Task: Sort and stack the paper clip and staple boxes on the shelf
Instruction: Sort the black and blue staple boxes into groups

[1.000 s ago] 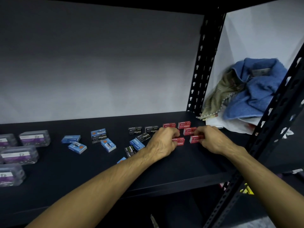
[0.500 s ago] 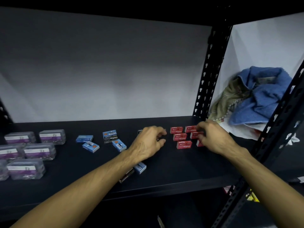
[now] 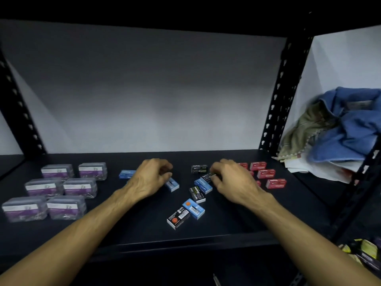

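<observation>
staple boxes, small black, blue and red cardboard ones [image 3: 197,194], lie mixed at the black metal shelf [image 3: 226,219] centre. both hands have left the red group at 3 o'clock; right hand [image 3: 231,180] fingers pinch a black box [image 3: 207,176], left hand [image 3: 150,178] fingers curl narrow, contents unclear.

Clip boxes [image 3: 59,188] left of staple boxes [image 3: 198,195]
</observation>
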The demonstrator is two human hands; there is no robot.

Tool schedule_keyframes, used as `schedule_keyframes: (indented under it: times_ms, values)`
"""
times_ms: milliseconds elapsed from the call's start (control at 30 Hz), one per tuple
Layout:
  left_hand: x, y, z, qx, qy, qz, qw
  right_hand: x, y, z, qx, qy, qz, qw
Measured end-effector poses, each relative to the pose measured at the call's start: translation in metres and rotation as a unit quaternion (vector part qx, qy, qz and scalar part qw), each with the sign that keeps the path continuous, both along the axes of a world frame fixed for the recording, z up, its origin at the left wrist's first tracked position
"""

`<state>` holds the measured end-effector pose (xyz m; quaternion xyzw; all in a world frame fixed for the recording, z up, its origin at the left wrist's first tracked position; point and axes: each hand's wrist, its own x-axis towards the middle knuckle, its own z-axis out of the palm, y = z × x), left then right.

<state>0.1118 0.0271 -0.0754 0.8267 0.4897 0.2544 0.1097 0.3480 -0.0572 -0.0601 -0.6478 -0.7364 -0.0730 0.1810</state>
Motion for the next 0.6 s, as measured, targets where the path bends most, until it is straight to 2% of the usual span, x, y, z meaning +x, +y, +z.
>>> schedule_keyframes:
  times_ms: [367,600]
  values:
    - [-0.039,0.035,-0.007,0.006,0.035,0.033,0.999,-0.030,0.025,-0.021,-0.051,0.009,-0.048,0.998]
    - [-0.032,0.061,-0.010,-0.035,0.039,0.012,0.999,-0.071,0.041,-0.022,-0.053,0.029,0.057,0.997]
